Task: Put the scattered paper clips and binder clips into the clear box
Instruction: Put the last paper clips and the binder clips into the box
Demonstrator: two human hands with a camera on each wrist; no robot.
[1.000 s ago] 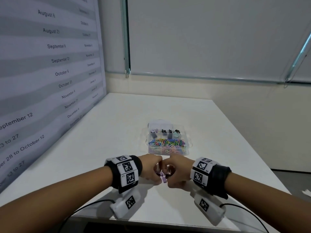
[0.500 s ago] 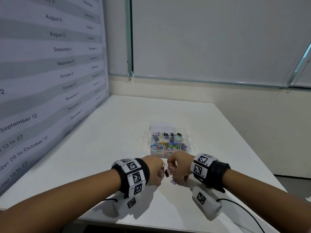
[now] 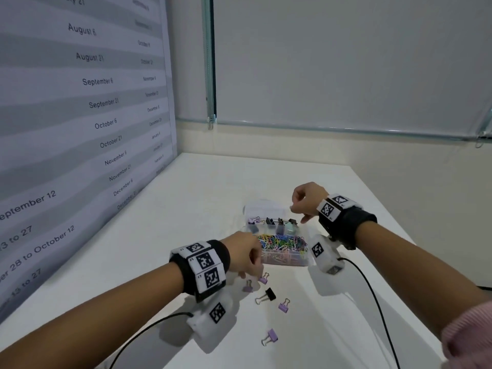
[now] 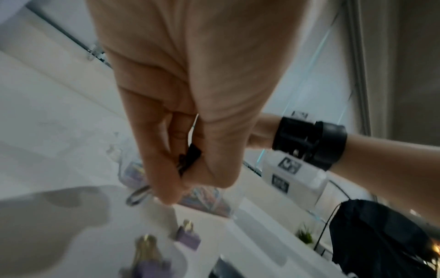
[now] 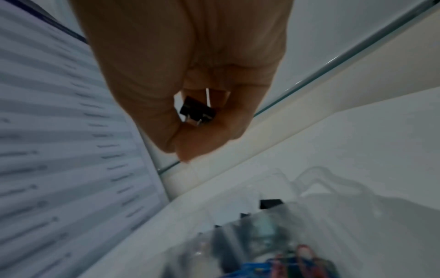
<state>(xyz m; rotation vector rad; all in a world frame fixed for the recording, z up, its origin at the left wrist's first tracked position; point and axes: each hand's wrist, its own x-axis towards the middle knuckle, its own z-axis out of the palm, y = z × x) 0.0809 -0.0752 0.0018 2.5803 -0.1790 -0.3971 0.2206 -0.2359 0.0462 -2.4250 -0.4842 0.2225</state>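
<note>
The clear plastic box (image 3: pixel 282 259) already holds most clips. Both hands pinch black binder clips, the right hand (image 3: pixel 306 202) over the box, the left hand (image 3: pixel 246 258) near it. Five binder clips (image 3: pixel 266 295) remain on the white counter (image 3: pixel 332 328).

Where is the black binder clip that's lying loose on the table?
In the head view, the black binder clip lies on the white table, nearer than the clear box, among purple clips.

Binder clips (image 3: pixel 269 295) before clear box (image 3: pixel 282 259).

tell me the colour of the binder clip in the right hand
Black; the right wrist view shows it best.
</note>
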